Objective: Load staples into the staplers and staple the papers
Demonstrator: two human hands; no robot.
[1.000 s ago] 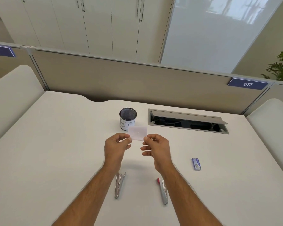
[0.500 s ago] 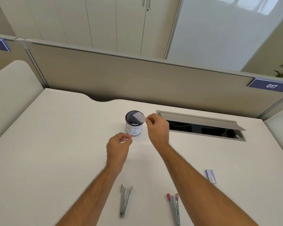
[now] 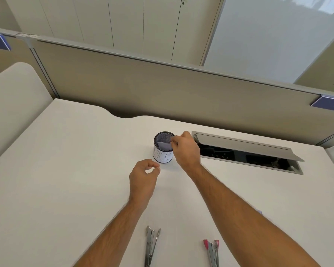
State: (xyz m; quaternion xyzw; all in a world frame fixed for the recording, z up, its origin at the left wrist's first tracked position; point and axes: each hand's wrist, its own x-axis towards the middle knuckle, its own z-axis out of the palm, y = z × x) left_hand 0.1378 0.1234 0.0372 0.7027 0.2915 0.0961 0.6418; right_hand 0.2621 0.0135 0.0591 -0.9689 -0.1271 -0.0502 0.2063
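A small white paper slip [image 3: 163, 145] sits inside the black mesh cup [image 3: 162, 157], which has a white label around it. My right hand [image 3: 185, 149] reaches over the cup's right rim, its fingertips pinching the slip's edge. My left hand [image 3: 143, 178] hovers over the desk just in front of the cup, its fingers loosely curled and holding nothing. Two staplers lie swung apart near the front edge: a silver stapler [image 3: 151, 245] and a pink-tipped stapler [image 3: 212, 251]. My right forearm hides most of the staple box [image 3: 259, 211].
The white desk [image 3: 75, 180] ends at a beige partition [image 3: 181, 93] behind the cup. A cable tray with its lid raised [image 3: 245, 151] is sunk into the desk right of the cup. Neighbouring desks flank both sides.
My right hand carried the paper slip from in front of me to the cup and lowered it inside. My left hand let go of the slip and stayed back. The view tilted forward.
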